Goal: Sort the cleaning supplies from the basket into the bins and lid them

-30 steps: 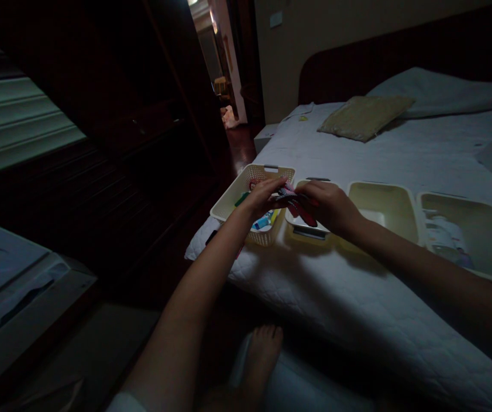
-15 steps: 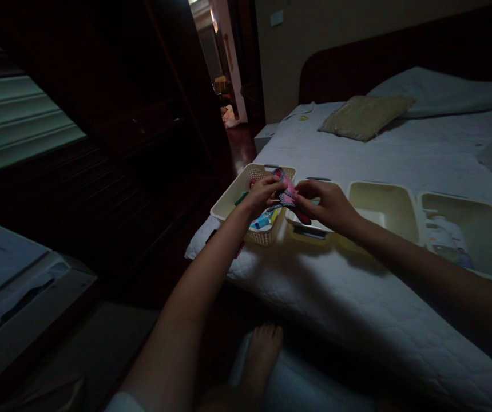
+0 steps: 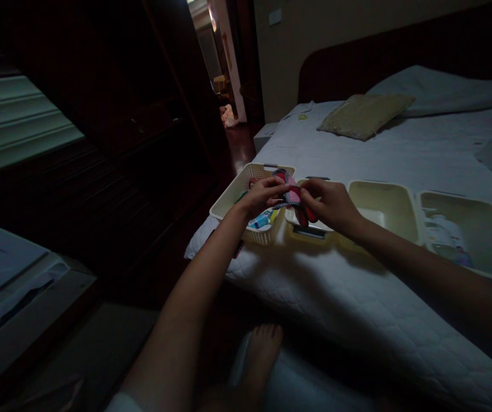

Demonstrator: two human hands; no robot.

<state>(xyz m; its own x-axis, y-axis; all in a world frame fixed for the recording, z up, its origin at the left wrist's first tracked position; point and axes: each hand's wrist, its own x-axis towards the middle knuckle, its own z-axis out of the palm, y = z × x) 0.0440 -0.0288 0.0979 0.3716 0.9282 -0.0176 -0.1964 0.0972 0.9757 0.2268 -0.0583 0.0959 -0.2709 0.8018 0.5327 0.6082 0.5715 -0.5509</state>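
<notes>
My left hand (image 3: pixel 263 195) is closed on a pink and red cloth piece (image 3: pixel 293 197) with dark-and-white patterned trim. From the other side, my right hand (image 3: pixel 329 205) pinches the same cloth. Its exact kind is hard to make out in the dim light. Both hands are above the near part of a cream perforated basket (image 3: pixel 226 203) and the bin beside it. In that basket lie a blue tube-like item (image 3: pixel 261 220), something yellow and something green. Directly below my right hand is a cream bin (image 3: pixel 291 218) with a grey handle, its inside partly hidden.
To the right stand another cream bin (image 3: pixel 400 209) and a bin (image 3: pixel 490 229) holding white bottles (image 3: pixel 445 234). All rest on the bed's white cover (image 3: pixel 306 280). A beige cushion (image 3: pixel 364 116) lies farther back. A white box-like unit (image 3: pixel 27 286) is at the left.
The cloth has been turned and folded between my hands, and more of its red side shows now. My right fingers have shifted slightly along it. The baskets have stayed in place.
</notes>
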